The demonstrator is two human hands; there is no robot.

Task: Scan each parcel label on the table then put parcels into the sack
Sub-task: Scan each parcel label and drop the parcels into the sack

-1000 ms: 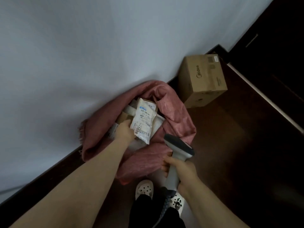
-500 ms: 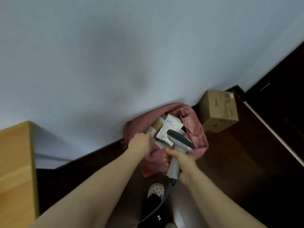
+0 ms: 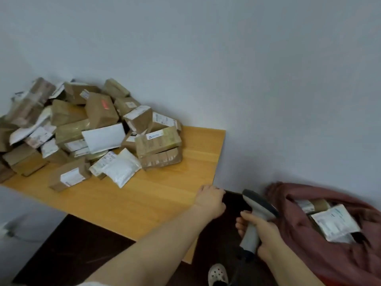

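A heap of brown boxes and white mailers, the parcels (image 3: 99, 129), lies on the wooden table (image 3: 169, 195) at the left against the wall. A dark pink cloth sack (image 3: 321, 244) sits on the floor at the right, with several labelled parcels (image 3: 334, 221) showing in its mouth. My right hand (image 3: 261, 234) grips the handle of a grey barcode scanner (image 3: 257, 211) just left of the sack. My left hand (image 3: 210, 200) hovers over the table's right edge with its fingers loosely curled, holding nothing.
A plain pale wall runs behind the table and the sack. The floor (image 3: 68, 248) is dark wood. One white clog (image 3: 217, 273) shows at the bottom edge. The scanner's cable hangs down from its handle.
My left hand has left the sack with nothing in it and moved left to the table's edge. The view has swung left, bringing the table and parcel heap in. The scanner stays in my right hand.
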